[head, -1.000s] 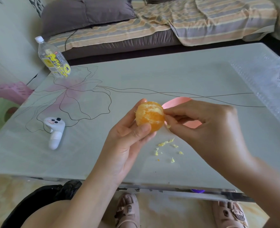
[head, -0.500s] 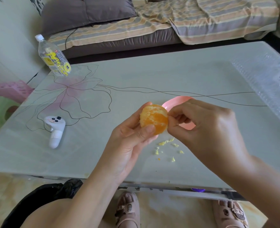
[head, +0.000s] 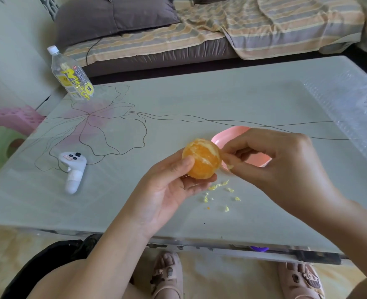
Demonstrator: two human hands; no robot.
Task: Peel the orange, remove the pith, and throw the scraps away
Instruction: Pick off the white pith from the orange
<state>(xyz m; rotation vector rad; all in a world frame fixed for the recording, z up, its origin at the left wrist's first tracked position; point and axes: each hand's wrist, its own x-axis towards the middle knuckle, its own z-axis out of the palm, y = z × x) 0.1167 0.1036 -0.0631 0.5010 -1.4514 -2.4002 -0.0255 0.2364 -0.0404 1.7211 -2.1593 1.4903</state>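
Peel is off: the orange [head: 201, 158] is held bare above the table [head: 199, 100], gripped by the left hand [head: 169, 190]. A pith shred [head: 230, 167] is pinched by the right hand [head: 271, 162] (some white veins left). Pith scraps [head: 219, 190] are not yet binned.

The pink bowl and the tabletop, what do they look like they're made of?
The pink bowl looks like plastic: even colour, thin rim, dull matte sheen. The tabletop looks like glass, smooth and glossy, with a line-drawn flower seemingly printed in or under it and feet visible past its near edge; a coated panel can't be ruled out.
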